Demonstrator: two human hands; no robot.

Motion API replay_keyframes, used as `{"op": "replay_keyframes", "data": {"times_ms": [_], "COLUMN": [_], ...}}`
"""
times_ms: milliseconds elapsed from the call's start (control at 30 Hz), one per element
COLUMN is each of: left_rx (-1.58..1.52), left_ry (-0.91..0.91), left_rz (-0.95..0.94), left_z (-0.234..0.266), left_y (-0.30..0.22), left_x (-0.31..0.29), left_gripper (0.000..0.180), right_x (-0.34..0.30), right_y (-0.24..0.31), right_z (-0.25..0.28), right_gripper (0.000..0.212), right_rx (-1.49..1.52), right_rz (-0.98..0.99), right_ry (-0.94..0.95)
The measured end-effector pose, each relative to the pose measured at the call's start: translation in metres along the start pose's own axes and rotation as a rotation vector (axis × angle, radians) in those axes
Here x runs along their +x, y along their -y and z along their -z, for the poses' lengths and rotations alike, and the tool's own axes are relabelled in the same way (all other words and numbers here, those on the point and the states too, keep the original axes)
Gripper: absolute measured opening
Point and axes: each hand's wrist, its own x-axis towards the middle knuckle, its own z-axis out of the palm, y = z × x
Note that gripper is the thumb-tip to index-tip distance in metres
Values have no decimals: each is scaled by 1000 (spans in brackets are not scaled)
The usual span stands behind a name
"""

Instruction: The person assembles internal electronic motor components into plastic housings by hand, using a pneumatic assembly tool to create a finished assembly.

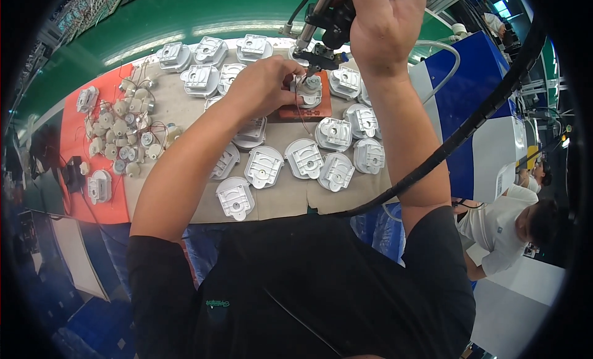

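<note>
Housing (pixel 311 99) sits on the red block (pixel 326 104) under the driver (pixel 319 57), left hand (pixel 264 85) thumb and forefinger at its left side; can't tell if they're pinching it. Right hand (pixel 384 28) is up by the driver, fingertips hidden, grip unclear. Looks like the fastening step; next move calls for a steady housing and an aligned driver tip.
</note>
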Motion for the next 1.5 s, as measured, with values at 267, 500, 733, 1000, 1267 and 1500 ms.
{"op": "replay_keyframes", "data": {"times_ms": [267,500,733,1000,1267,1500], "left_rx": [22,23,-58,51,-333,-399], "left_ry": [8,-17,15,-63,34,15], "left_rz": [24,11,-7,-120,70,46], "left_z": [4,-1,-3,20,30,10], "left_y": [-6,-1,2,-5,-46,-37], "left_x": [1,0,3,-3,-19,-19], "left_gripper": [50,50,47,43,26,22], "right_x": [-3,-13,11,30,29,26], "right_y": [-13,-14,0,33,45,56], "right_z": [-5,-2,6,8,11,5], "right_gripper": [36,38,28,24,26,27], "right_rx": [246,42,108,72,105,122], "right_rz": [-52,-30,101,141,157,97], "right_ry": [3,-11,58,72,79,49]}}
